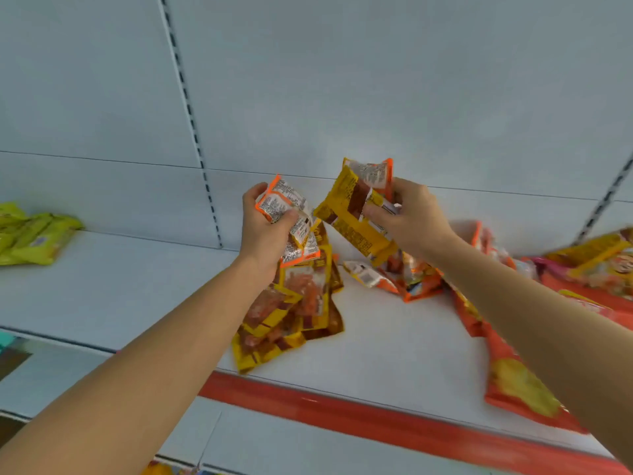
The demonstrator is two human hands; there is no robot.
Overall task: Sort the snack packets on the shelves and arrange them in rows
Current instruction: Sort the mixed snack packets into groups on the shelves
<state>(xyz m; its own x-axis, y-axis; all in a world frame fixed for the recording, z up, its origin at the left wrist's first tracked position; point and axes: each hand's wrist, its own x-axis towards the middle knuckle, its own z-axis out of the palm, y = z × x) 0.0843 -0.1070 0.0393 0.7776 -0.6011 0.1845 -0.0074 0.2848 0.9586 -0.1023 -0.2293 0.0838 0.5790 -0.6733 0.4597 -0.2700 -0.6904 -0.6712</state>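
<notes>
My left hand (263,228) grips the tops of a bunch of yellow and orange snack packets (291,299) whose lower ends hang down onto the white shelf (376,344). My right hand (411,217) holds a yellow packet together with an orange-edged one (356,207), raised above the shelf just right of the left hand. More orange packets (411,275) lie loose on the shelf below and behind my right wrist. A large red packet (520,385) lies flat under my right forearm.
A stack of yellow-green packets (30,234) lies at the far left of the shelf. Red and yellow packets (596,265) are piled at the far right. The shelf's front edge carries a red strip (376,416). A slotted upright (191,121) runs up the back panel.
</notes>
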